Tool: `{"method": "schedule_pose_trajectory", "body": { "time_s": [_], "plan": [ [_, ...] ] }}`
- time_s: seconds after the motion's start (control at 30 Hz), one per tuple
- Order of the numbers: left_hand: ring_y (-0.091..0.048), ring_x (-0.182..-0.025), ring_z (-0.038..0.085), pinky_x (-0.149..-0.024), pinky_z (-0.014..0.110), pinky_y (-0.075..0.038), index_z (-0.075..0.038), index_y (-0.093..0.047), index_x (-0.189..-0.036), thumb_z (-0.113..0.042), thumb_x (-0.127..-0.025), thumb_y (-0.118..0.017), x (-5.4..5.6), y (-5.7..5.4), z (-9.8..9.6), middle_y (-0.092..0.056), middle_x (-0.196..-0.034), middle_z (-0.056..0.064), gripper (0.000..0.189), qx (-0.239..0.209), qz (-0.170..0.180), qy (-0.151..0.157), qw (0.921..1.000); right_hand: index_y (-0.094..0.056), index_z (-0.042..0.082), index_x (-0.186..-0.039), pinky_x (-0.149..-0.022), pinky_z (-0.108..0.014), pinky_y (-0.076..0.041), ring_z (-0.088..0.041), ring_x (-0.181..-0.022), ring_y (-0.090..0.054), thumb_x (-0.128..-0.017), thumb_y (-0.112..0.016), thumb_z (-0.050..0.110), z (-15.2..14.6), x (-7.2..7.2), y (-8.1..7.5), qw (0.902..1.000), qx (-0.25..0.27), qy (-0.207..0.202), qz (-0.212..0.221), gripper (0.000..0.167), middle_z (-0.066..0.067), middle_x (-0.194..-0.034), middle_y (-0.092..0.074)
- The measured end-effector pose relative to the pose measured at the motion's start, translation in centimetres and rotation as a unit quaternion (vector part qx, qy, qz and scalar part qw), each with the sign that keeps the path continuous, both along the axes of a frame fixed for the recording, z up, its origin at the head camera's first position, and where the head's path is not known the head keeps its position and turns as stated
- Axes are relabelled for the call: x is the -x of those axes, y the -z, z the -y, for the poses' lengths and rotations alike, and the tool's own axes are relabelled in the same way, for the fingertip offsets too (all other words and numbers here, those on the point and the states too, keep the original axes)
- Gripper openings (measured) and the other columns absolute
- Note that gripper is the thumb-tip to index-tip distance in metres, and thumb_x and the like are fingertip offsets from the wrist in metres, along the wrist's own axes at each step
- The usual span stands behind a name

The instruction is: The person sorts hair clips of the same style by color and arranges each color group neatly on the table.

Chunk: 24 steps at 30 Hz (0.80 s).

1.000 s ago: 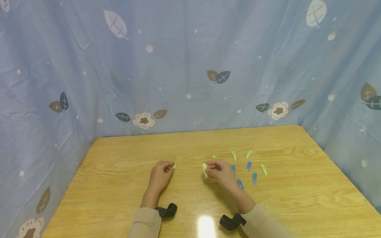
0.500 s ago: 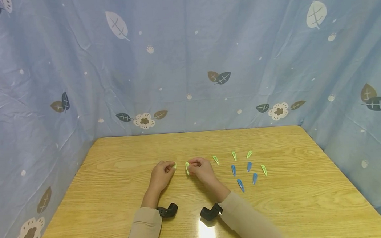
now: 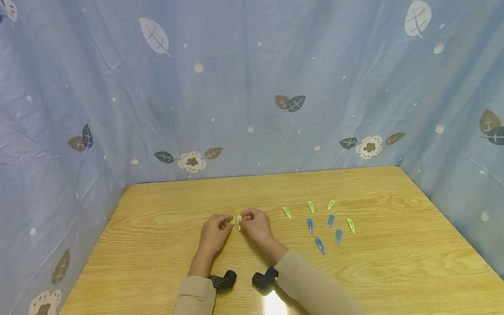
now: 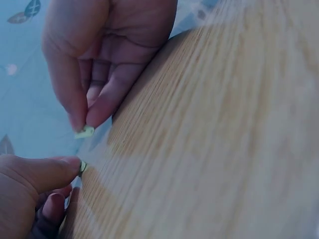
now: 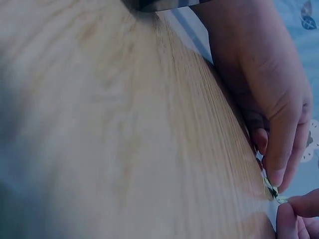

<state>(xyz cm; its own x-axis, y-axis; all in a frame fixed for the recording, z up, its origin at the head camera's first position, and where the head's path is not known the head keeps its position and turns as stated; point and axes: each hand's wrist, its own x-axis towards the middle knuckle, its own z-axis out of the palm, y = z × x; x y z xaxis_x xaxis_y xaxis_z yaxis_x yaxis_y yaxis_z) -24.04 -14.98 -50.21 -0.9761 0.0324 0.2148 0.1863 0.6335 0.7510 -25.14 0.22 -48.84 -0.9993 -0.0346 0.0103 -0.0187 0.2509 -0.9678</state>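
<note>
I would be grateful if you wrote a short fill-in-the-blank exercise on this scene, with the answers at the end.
1. The right hand pinches a hair clip whose colour is ____.
2. Exactly ____ blue clips lie on the table.
3. In the head view, the blue clips lie to the ____ of the left hand.
4. The curtain has a ____ background.

Missing words: green; four; right; blue.
</note>
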Motion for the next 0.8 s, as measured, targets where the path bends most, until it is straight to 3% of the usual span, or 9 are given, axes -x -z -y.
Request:
{"method": "schedule_pose_trajectory", "body": {
  "time_s": [0.4, 0.8],
  "plan": [
    [-0.050, -0.074, 0.013, -0.067, 0.030, -0.044, -0.006, -0.071, -0.108, -0.011, -0.088, -0.069, -0.2, 0.1, -0.1, -0.055, -0.083, 0.001, 0.021, 0.001, -0.002, 0.001, 1.0000, -0.068, -0.006, -0.095, -0.051, -0.021, -0.044, -0.010, -0.056, -0.055, -0.081, -0.066, -0.005, 0.8, 0.1, -0.5, 0.9974, -0.071, 0.010, -0.008, 0.014, -0.004, -0.068, -0.061],
    [-0.050, -0.073, 0.013, -0.067, 0.029, -0.044, -0.005, -0.071, -0.107, -0.010, -0.088, -0.069, -0.2, 0.0, -0.1, -0.054, -0.082, 0.000, 0.020, 0.006, -0.005, 0.000, 1.0000, -0.070, -0.004, -0.095, -0.055, -0.022, -0.046, -0.011, -0.063, -0.055, -0.081, -0.068, -0.002, 1.1, -0.2, -0.4, 0.9960, -0.086, 0.015, -0.022, 0.014, -0.004, -0.074, -0.062]
  ]
}}
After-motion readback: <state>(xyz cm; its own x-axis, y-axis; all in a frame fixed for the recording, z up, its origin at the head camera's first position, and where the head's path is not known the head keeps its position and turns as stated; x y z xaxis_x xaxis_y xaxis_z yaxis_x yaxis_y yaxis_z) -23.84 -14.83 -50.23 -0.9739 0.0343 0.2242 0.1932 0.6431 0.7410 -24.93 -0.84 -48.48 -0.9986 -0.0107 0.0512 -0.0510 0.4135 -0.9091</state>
